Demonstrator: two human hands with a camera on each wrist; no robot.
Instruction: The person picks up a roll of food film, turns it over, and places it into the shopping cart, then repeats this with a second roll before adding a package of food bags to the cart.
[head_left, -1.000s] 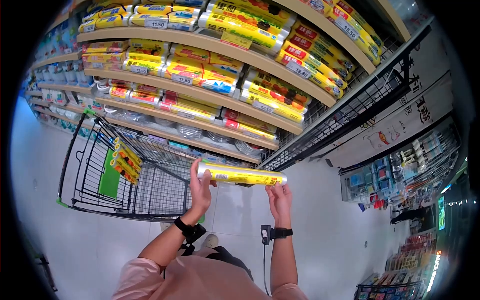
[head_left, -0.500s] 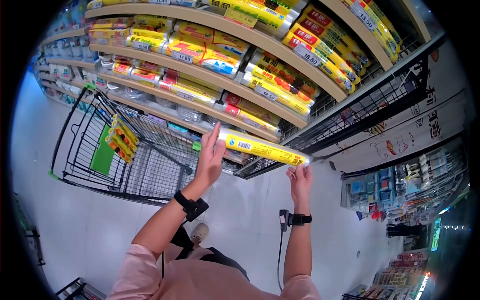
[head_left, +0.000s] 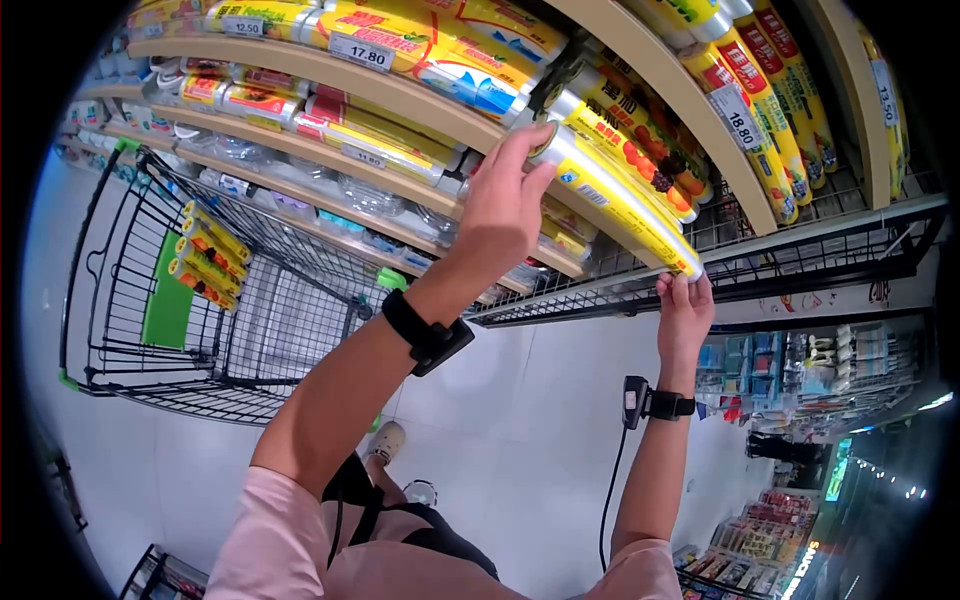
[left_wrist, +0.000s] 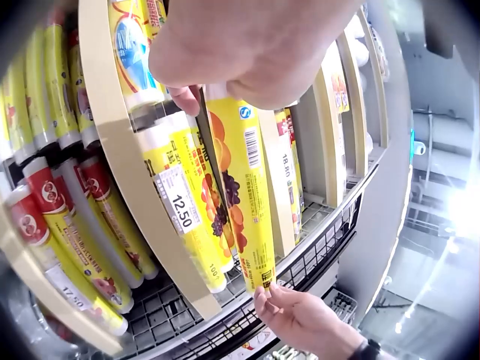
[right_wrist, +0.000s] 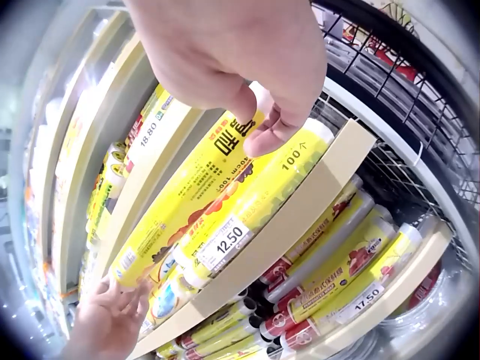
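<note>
A yellow roll (head_left: 622, 200) with fruit pictures and a barcode, like a roll of food bags or film, is held between both hands. My left hand (head_left: 505, 195) grips its upper left end, thumb and fingers at the rim. At the other end, my right hand (head_left: 687, 310) pinches the roll between thumb and fingertips. In the left wrist view the roll (left_wrist: 249, 195) lies right alongside similar shelved rolls (left_wrist: 196, 187), above the 12.50 price tag (left_wrist: 178, 199). The right wrist view has the left hand (right_wrist: 112, 319) at the roll's far end.
A shopping cart (head_left: 240, 385) at the left carries several yellow rolls (head_left: 212, 255) near its green panel (head_left: 165, 300). Wooden-edged shelves (head_left: 440, 105) with more rolls rise in front. A black wire rack (head_left: 780, 275) borders their right end. White floor (head_left: 500, 400) lies below.
Both hands have carried the yellow roll up and to the right, from over the floor to the shelf with the 12.50 tag. It now slants more steeply, and the shelves appear closer.
</note>
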